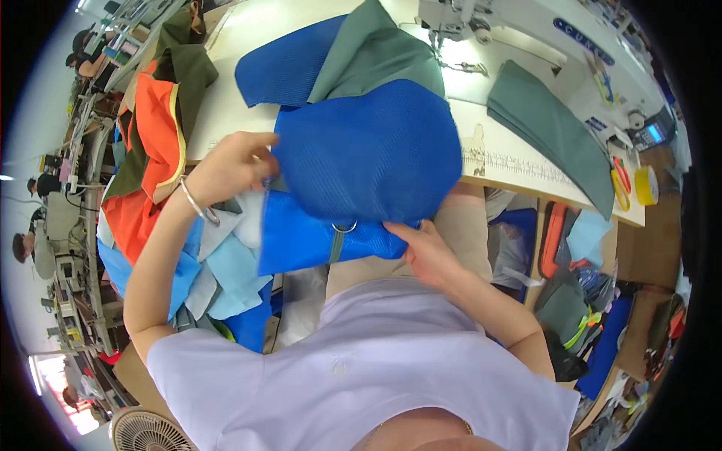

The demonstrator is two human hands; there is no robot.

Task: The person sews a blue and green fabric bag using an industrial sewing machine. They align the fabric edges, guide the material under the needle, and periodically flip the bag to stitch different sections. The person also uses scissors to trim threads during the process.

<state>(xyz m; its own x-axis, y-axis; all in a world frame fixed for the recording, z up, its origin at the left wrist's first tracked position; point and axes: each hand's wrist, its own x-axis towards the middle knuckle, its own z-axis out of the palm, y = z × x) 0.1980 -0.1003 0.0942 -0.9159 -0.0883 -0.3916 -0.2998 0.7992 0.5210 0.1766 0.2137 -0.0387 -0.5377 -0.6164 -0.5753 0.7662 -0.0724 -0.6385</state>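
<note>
My left hand (241,165) has its fingers curled on the left edge of a dark blue mesh panel (361,150), which is raised over a brighter, glossy blue piece (297,233) on my lap at the table's front edge. A green strap (337,248) with a metal D-ring (345,225) crosses the glossy piece. My right hand (417,240) grips this piece at its right side, thumb just under the mesh panel's edge. Behind lie another blue mesh piece (282,60) and a grey-green fabric (372,56).
A white sewing machine (541,52) stands on the worktable (226,83). Folded grey-green fabric (545,131), scissors (621,184) and yellow tape (645,185) sit at right. Orange and olive fabrics (154,131) drape at left. A fan (147,434) is low left; co-workers (92,64) are along the left.
</note>
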